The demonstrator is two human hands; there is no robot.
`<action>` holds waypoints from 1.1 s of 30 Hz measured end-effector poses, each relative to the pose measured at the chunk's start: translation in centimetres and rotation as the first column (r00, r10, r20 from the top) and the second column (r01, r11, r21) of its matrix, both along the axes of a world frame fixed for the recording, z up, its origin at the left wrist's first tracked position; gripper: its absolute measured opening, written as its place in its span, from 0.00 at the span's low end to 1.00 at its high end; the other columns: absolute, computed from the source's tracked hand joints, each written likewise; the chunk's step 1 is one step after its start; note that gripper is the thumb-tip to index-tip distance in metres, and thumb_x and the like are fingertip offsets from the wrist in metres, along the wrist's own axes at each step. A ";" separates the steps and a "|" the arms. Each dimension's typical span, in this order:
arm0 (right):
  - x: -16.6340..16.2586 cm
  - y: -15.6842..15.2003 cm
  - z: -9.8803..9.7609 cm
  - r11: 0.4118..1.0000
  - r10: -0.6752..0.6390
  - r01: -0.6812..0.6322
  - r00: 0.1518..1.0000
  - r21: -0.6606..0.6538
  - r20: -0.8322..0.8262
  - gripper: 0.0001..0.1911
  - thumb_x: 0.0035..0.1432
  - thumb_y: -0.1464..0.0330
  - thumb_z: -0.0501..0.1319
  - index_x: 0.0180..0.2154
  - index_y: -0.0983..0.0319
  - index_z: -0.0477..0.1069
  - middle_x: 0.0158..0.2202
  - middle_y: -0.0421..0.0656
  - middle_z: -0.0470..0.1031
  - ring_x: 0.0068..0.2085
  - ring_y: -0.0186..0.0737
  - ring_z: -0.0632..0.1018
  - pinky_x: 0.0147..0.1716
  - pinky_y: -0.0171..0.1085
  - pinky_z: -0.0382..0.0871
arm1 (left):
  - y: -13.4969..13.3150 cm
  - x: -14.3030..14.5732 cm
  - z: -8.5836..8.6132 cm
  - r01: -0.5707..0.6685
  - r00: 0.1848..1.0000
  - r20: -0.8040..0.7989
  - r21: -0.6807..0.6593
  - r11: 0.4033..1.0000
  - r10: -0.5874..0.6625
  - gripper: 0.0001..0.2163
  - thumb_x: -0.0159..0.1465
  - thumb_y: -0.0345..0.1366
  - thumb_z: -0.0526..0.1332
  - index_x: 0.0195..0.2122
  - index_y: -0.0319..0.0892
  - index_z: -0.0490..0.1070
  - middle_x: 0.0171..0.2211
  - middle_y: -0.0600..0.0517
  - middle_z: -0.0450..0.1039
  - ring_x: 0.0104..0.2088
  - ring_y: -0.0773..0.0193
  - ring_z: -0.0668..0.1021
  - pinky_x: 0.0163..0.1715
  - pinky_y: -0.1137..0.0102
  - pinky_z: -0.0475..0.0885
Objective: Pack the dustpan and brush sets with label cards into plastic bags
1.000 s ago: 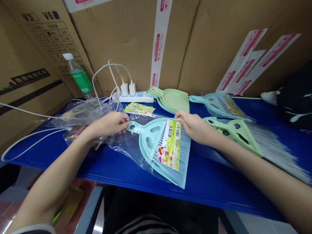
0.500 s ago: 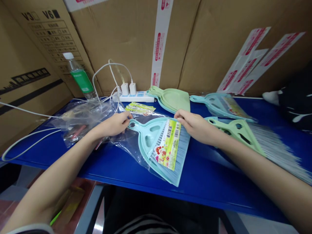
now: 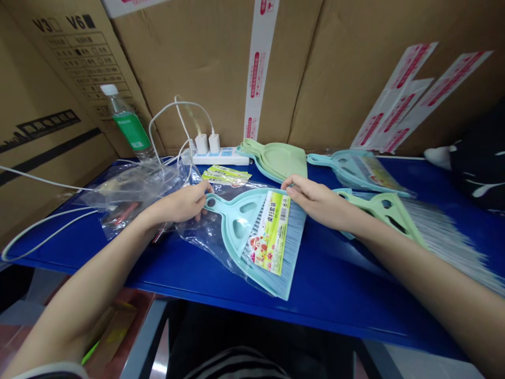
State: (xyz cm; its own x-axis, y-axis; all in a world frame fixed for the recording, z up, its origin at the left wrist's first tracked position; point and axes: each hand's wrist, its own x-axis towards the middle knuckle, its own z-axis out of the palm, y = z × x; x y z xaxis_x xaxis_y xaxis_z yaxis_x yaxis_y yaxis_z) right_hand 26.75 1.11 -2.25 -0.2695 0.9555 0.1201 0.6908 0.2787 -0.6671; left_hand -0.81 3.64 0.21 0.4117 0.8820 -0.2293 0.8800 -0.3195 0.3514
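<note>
A light blue dustpan-and-brush set with a yellow-green label card lies half inside a clear plastic bag on the blue table. My left hand is closed on the bag's edge at the set's handle. My right hand pinches the upper right corner of the set, by the brush bristles.
Green dustpans, a bagged blue set and a green brush lie further back and right. More clear bags, a water bottle, a power strip with white cables, loose label cards and cardboard boxes stand behind.
The blue set has slid a little to the left and turned, going deeper into the clear bag. Both hands keep their hold.
</note>
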 end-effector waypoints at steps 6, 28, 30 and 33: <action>-0.2 0.1 0.0 0.911 -0.222 0.035 0.881 -0.410 -0.418 0.04 0.62 0.65 0.53 0.39 0.56 0.60 0.32 0.40 0.71 0.33 0.39 0.76 0.25 0.36 0.72 | 0.1 0.0 0.0 -0.050 0.998 -0.044 -0.006 0.999 0.049 0.16 0.62 0.29 0.42 0.50 0.37 0.60 0.18 0.56 0.70 0.23 0.63 0.77 0.28 0.70 0.69; 0.0 0.0 -0.6 0.910 -0.108 -0.072 0.910 -0.409 -0.400 0.23 0.42 0.64 0.71 0.42 0.60 0.70 0.43 0.46 0.78 0.45 0.47 0.79 0.45 0.47 0.77 | -0.2 0.0 0.4 -0.051 0.998 -0.025 -0.021 0.998 0.050 0.16 0.61 0.29 0.45 0.49 0.37 0.60 0.20 0.55 0.70 0.19 0.65 0.75 0.23 0.73 0.68; 0.1 0.0 -0.5 0.923 -0.091 -0.064 0.921 -0.379 -0.378 0.23 0.42 0.62 0.71 0.41 0.60 0.70 0.41 0.46 0.79 0.44 0.47 0.79 0.44 0.48 0.77 | -0.3 0.1 0.5 -0.076 0.997 -0.036 -0.033 0.997 0.075 0.17 0.61 0.30 0.45 0.50 0.37 0.60 0.21 0.54 0.71 0.19 0.65 0.75 0.23 0.72 0.69; 0.0 0.1 -0.6 0.947 -0.027 -0.093 0.931 -0.307 -0.365 0.24 0.44 0.60 0.70 0.43 0.59 0.72 0.45 0.46 0.79 0.46 0.47 0.79 0.45 0.47 0.76 | -0.4 0.1 0.6 -0.091 0.995 -0.045 -0.044 0.995 0.089 0.17 0.61 0.29 0.45 0.50 0.37 0.60 0.21 0.55 0.71 0.19 0.65 0.75 0.24 0.72 0.69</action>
